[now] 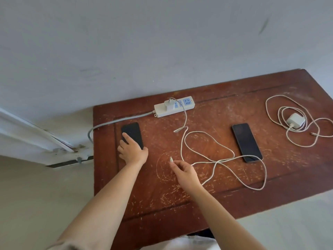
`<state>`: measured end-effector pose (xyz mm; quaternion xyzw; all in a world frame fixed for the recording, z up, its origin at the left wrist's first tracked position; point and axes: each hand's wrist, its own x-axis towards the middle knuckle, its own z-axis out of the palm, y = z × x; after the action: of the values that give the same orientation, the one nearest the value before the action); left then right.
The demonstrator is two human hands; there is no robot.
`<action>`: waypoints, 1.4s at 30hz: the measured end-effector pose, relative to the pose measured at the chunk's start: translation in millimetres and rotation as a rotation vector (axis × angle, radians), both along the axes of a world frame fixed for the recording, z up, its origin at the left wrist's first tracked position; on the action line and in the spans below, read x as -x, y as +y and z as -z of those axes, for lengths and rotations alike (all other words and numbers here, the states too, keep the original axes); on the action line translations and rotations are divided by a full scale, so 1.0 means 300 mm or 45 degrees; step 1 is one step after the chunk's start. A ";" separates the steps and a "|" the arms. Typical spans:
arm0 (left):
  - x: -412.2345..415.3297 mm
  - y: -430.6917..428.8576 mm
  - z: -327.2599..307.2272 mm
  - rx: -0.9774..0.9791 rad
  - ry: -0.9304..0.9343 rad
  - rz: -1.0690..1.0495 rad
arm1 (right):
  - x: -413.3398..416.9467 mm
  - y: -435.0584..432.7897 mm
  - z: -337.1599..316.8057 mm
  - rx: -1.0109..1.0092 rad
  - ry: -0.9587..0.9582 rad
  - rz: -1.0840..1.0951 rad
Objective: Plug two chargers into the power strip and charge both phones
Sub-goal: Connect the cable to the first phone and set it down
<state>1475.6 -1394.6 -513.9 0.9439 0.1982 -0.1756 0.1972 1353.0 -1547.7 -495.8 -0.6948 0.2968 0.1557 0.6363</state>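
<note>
A white power strip [162, 110] lies at the table's far edge with one white charger [169, 105] plugged into it. That charger's cable [214, 161] loops across the table, over the near end of the right black phone [246, 142]. My right hand [183, 173] pinches the cable's plug end [171, 159]. My left hand [132, 151] grips the near end of the left black phone [132, 132], which lies flat. A second white charger [295, 120] with its coiled cable [273, 121] lies unplugged at the far right.
The scratched brown wooden table [162, 195] stands against a pale wall. The strip's grey cord [115, 121] runs off the table's left edge. Two sockets on the strip's right side show blue faces.
</note>
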 end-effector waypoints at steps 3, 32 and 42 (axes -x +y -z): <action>0.012 0.031 -0.036 0.123 0.073 -0.178 | -0.035 0.007 -0.038 -0.026 -0.019 -0.020; -0.010 0.014 -0.507 2.883 -0.094 -0.380 | -0.191 -0.116 -0.406 -0.378 -0.399 0.278; -0.041 -0.042 -0.514 2.883 -0.219 -0.765 | -0.143 -0.132 -0.493 -0.474 -0.485 0.054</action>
<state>1487.8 -1407.1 -359.7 0.1543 0.1298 -0.1338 0.9703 1395.8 -1587.3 -347.9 -0.5763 0.1524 0.0607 0.8006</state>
